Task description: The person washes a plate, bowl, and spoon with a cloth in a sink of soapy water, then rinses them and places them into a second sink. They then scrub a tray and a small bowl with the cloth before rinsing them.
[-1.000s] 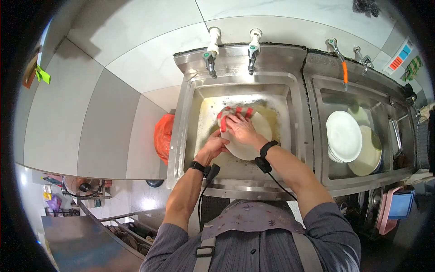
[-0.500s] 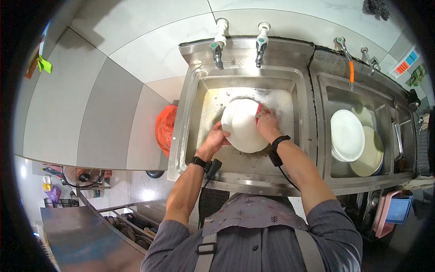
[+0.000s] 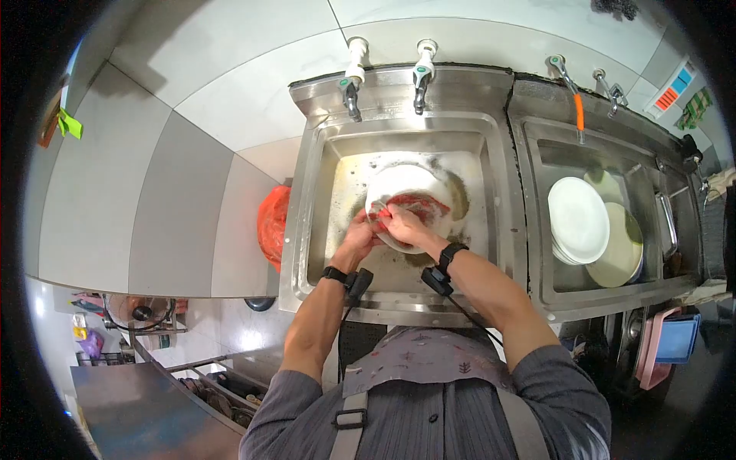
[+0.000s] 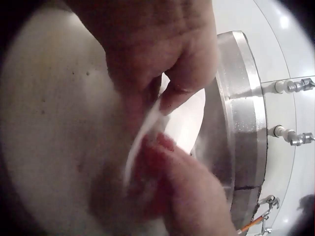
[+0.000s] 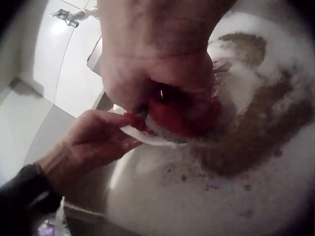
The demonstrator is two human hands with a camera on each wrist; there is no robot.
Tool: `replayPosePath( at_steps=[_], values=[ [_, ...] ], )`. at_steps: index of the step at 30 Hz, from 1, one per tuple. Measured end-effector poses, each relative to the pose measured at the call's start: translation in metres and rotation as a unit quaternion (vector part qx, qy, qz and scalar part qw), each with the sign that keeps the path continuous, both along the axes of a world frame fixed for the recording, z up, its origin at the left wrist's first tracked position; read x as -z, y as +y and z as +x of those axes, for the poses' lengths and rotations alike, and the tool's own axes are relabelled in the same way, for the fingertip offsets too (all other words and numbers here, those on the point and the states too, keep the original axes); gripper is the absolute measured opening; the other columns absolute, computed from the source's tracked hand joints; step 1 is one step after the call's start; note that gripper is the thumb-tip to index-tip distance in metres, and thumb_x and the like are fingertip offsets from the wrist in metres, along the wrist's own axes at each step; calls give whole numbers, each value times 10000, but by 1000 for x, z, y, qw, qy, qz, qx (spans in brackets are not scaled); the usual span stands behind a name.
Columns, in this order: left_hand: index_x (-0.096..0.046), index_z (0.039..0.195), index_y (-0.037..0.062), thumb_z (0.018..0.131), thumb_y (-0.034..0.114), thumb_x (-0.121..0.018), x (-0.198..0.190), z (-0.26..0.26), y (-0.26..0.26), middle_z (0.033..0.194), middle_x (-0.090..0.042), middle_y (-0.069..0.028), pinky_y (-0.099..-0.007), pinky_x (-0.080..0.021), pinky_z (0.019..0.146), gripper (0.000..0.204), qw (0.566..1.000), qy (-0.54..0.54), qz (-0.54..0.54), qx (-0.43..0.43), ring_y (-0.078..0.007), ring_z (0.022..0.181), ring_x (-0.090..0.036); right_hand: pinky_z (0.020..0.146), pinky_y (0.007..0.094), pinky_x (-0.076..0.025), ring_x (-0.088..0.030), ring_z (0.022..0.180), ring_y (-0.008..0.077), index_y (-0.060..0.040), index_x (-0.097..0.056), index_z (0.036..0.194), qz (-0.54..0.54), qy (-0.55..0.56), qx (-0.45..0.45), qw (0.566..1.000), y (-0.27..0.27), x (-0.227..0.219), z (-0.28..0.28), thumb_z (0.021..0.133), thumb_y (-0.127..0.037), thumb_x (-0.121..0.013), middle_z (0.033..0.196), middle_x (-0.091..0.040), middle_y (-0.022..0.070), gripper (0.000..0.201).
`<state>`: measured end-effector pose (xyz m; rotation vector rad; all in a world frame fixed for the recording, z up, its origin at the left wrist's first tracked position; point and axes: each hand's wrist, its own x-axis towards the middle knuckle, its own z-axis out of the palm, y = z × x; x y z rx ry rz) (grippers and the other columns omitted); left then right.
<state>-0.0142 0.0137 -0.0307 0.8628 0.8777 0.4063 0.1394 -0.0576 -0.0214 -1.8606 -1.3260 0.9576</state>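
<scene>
A white plate (image 3: 402, 180) is held over the soapy water of the left sink basin. My left hand (image 3: 360, 236) pinches its left rim, thumb and fingers on either side, as the left wrist view shows with the hand (image 4: 157, 54) above the plate (image 4: 194, 115). My right hand (image 3: 406, 228) grips a red and grey cloth (image 3: 422, 205) against the plate near that same rim. In the right wrist view the cloth (image 5: 179, 115) is bunched under the right hand (image 5: 157, 64), and the left hand (image 5: 93, 140) is beside it.
Two taps (image 3: 350, 96) stand behind the left basin (image 3: 494, 230). The right basin holds a stack of white plates (image 3: 579, 220) and a cream plate (image 3: 619, 249). An orange-tipped tap (image 3: 579, 111) is above it. A red bag (image 3: 274, 230) lies left of the sink.
My right hand and the cloth went to the plate's right side, then back left to its near-left rim. The left hand still holds the left rim.
</scene>
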Motion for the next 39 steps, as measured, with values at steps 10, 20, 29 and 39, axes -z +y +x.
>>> replayPosePath(
  at_steps=[10, 20, 29, 39],
  values=[
    [-490, 1445, 107, 865, -118, -542, -23, -26, 15, 1291, -643, -152, -477, -639, 843, 624, 1000, -4, 20, -7, -322, 1051, -707, 917, 486, -534, -676, 1048, 451, 59, -560, 1239, -100, -200, 49, 973, -35, 32, 88, 878, -331, -661, 1139, -696, 265, 541],
    [-433, 1504, 92, 920, -61, -585, -45, -28, 8, 1285, -653, -149, -456, -639, 838, 623, 997, -78, 0, 21, -291, 1040, -720, 816, 368, -551, -665, 985, 194, -66, -566, 1299, -31, 312, 150, 938, -37, -19, 128, 813, -187, -761, 1112, -664, 55, 538],
    [-540, 1296, -26, 974, 89, -609, -4, 4, 42, 1164, -666, -165, -471, -581, 786, 348, 996, 15, -14, -90, -314, 942, -694, 813, 313, -581, -684, 959, 189, 28, -647, 1201, 190, 216, 247, 925, -32, -44, 103, 874, 9, -687, 1101, -709, 102, 330],
    [-195, 1406, -244, 1033, 407, -544, -88, 17, 15, 1389, -418, -455, -578, -553, 994, 828, 936, -174, -263, -156, -560, 1252, -530, 770, 393, -567, -706, 906, 301, -58, -693, 1061, 353, -155, 90, 919, -45, -98, 72, 845, -11, -658, 1017, -714, 123, 224]
  ],
)
